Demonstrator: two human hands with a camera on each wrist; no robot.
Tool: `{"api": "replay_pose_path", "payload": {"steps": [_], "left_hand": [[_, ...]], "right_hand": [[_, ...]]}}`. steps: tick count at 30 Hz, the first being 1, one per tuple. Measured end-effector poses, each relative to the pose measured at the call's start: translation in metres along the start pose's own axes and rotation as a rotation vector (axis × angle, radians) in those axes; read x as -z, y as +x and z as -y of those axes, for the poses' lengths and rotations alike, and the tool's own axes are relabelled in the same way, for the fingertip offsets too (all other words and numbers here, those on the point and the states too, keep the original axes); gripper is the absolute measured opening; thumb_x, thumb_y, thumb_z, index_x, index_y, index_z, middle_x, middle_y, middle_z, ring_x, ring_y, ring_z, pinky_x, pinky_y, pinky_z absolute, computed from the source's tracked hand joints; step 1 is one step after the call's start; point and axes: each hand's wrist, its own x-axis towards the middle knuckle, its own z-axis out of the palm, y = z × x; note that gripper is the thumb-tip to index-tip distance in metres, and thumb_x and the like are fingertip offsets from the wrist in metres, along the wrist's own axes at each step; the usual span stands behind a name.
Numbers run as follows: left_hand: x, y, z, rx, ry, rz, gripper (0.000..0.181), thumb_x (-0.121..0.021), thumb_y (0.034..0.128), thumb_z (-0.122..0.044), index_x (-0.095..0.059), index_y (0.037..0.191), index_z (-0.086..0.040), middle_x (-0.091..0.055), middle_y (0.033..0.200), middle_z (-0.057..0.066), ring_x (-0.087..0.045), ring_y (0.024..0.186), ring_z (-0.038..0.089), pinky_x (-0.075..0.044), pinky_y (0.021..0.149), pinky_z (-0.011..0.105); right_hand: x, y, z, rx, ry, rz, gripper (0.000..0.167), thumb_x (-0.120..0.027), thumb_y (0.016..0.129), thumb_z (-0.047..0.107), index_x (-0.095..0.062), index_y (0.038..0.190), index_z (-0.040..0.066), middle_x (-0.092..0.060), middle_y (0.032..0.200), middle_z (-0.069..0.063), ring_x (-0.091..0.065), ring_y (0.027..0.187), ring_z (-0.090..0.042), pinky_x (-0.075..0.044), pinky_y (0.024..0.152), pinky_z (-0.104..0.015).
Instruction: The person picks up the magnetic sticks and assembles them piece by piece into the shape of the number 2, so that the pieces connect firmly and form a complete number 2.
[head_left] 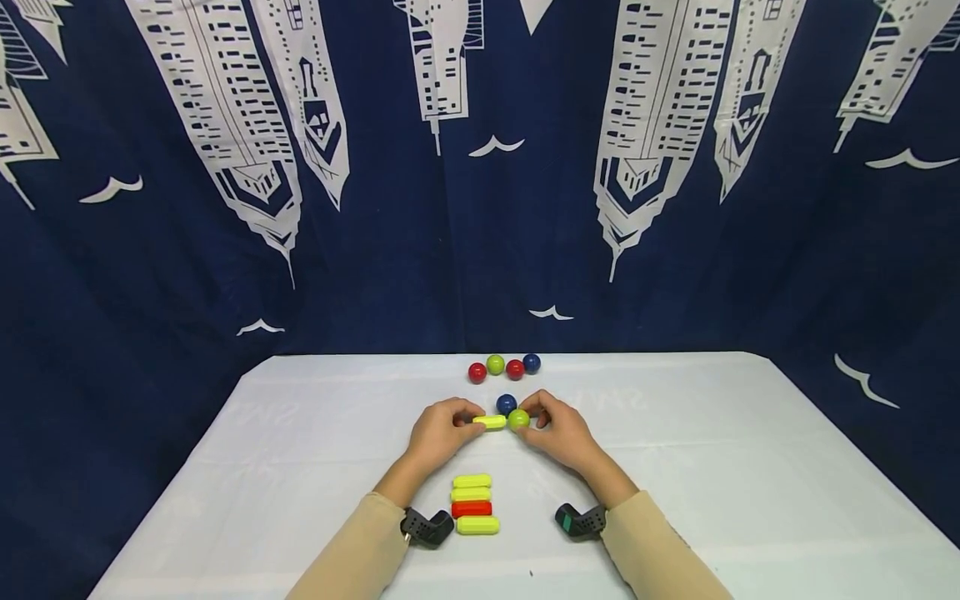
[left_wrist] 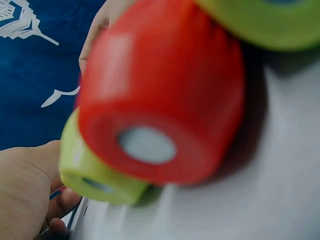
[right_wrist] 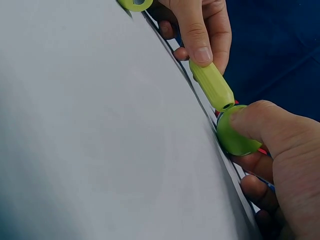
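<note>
My left hand (head_left: 441, 433) pinches a yellow-green rod (head_left: 490, 422) between thumb and fingers over the white table. My right hand (head_left: 561, 431) holds a green ball (head_left: 518, 419) at the rod's right end. In the right wrist view the rod (right_wrist: 213, 86) meets the ball (right_wrist: 236, 132) end-on, with the right thumb pressed on the ball. A dark blue ball (head_left: 506, 404) sits just behind the green one. Whether the blue ball touches the others I cannot tell.
Near the front, several rods lie in a stack-like row: yellow-green ones (head_left: 477, 525) and a red one (head_left: 471, 508). At the table's back edge are two red balls (head_left: 477, 372), a green ball (head_left: 495, 364) and a blue ball (head_left: 532, 362).
</note>
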Motion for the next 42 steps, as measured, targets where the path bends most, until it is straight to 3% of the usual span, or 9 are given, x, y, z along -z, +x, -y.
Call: {"api": "replay_pose_path", "payload": {"steps": [24, 28, 33, 37, 42], "left_hand": [[-0.001, 0.001, -0.003, 0.009, -0.020, -0.009, 0.015, -0.079, 0.0860, -0.025, -0.077, 0.101, -0.021, -0.064, 0.083, -0.006, -0.052, 0.074, 0.010, -0.041, 0.066, 0.022], [0.000, 0.002, -0.001, 0.033, -0.073, 0.001, 0.014, -0.076, 0.0884, -0.026, -0.077, 0.101, -0.020, -0.071, 0.091, -0.004, -0.055, 0.077, 0.009, -0.044, 0.070, 0.023], [0.005, 0.011, 0.000, 0.090, -0.228, 0.019, 0.015, -0.070, 0.0931, -0.023, -0.076, 0.104, -0.015, -0.074, 0.102, 0.001, -0.059, 0.084, 0.011, -0.049, 0.075, 0.025], [0.008, 0.025, 0.000, 0.121, -0.320, 0.078, 0.021, -0.069, 0.0939, -0.022, -0.074, 0.111, -0.010, -0.074, 0.108, 0.006, -0.063, 0.089, 0.012, -0.051, 0.076, 0.025], [0.007, 0.040, -0.005, 0.116, -0.296, 0.214, 0.032, -0.068, 0.0945, -0.026, -0.070, 0.122, -0.010, -0.071, 0.118, 0.007, -0.063, 0.106, 0.020, -0.054, 0.089, 0.034]], "right_hand": [[0.001, -0.001, 0.001, 0.004, 0.004, 0.005, 0.028, -0.080, 0.080, 0.019, -0.066, 0.104, 0.021, -0.066, 0.093, 0.004, -0.052, 0.082, -0.013, -0.042, 0.074, -0.028], [-0.001, -0.001, 0.000, 0.000, 0.006, 0.013, 0.027, -0.080, 0.081, 0.020, -0.066, 0.104, 0.021, -0.067, 0.095, 0.005, -0.052, 0.082, -0.011, -0.042, 0.075, -0.027], [-0.001, -0.001, 0.001, 0.007, 0.005, 0.015, 0.028, -0.080, 0.081, 0.020, -0.065, 0.105, 0.021, -0.066, 0.093, 0.005, -0.052, 0.082, -0.012, -0.042, 0.074, -0.027], [0.001, -0.002, 0.002, 0.025, 0.005, 0.002, 0.027, -0.079, 0.081, 0.019, -0.066, 0.104, 0.021, -0.065, 0.091, 0.004, -0.053, 0.081, -0.012, -0.042, 0.073, -0.027], [0.003, -0.002, 0.001, 0.038, -0.004, 0.006, 0.027, -0.078, 0.081, 0.019, -0.066, 0.105, 0.020, -0.065, 0.091, 0.004, -0.053, 0.081, -0.012, -0.042, 0.073, -0.026]]}}
